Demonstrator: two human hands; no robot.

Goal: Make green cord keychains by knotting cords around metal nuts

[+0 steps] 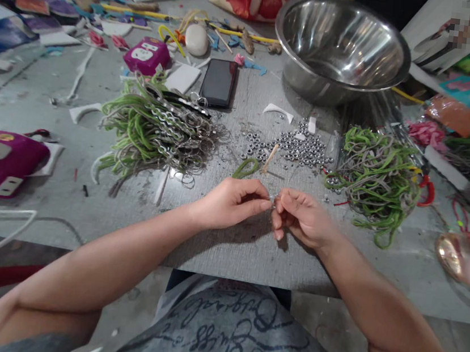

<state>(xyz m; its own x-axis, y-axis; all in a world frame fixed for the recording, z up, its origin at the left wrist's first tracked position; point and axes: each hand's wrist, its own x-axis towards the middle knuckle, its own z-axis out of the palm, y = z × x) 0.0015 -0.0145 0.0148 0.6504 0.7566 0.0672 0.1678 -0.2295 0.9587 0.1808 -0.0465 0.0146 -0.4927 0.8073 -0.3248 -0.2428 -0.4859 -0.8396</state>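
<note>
Near the table's front edge, my left hand [235, 203] and my right hand [302, 214] meet, fingertips pinched on a small, thin silvery piece [273, 198] whose shape is hard to make out. Just beyond my left hand a green cord loop [246, 168] lies on the table, its lower end hidden by the hand. A short wooden stick [270, 157] stands out beside the loop. Many small metal beads [304, 149] are scattered behind my hands. A bundle of green and grey cords with metal pieces [159, 127] lies to the left, and a tangled cord pile [378, 173] to the right.
A large steel bowl [335, 91] stands at the back, right of a dark phone [218, 82]. Two purple boxes [147, 55] [17, 163] are on the left. Scraps and paper cover the back left. A rose-gold object [450, 255] sits at the right edge.
</note>
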